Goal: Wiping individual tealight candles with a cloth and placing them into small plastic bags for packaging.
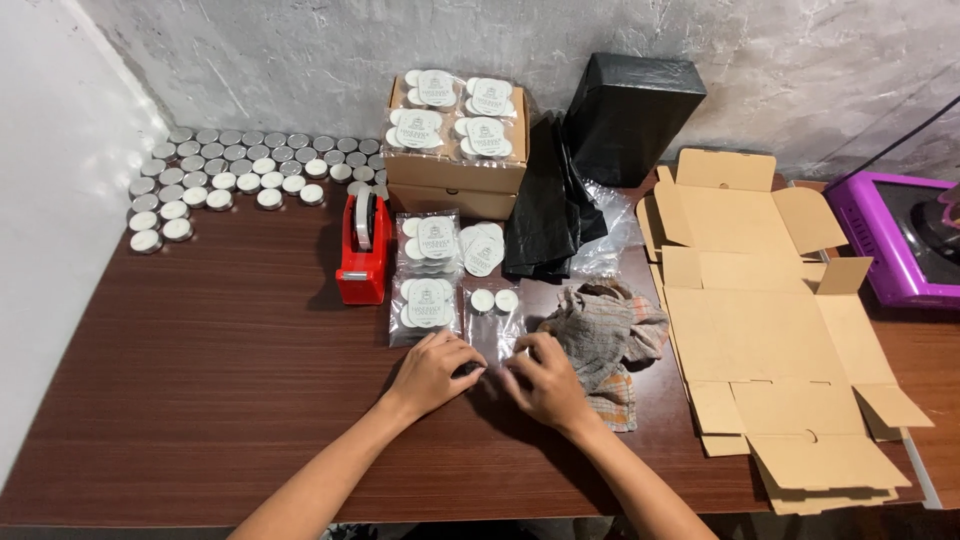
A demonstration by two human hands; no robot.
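A clear plastic bag (495,325) holding two white tealight candles (494,300) is lying flat on the dark wooden table (200,370), and its near end is pinched from both sides: the left hand (432,372) and the right hand (545,380) are set close together, fingers curled onto the bag's lower edge, though whether a firm grip is kept cannot be told. Just left of the bag, sealed packs of tealights (427,270) are laid in a short column, with a red tape dispenser (363,250) standing beside them. Behind these, an open cardboard box (455,175) is topped with four more packs. A crumpled grey checked cloth (605,340) is touching the right hand's far side. Flattened cardboard box blanks (770,330) are stacked at the right, a black bag (550,215) and black box (630,110) are placed near the wall, and rows of loose tealights (240,165) are arranged at the far left.
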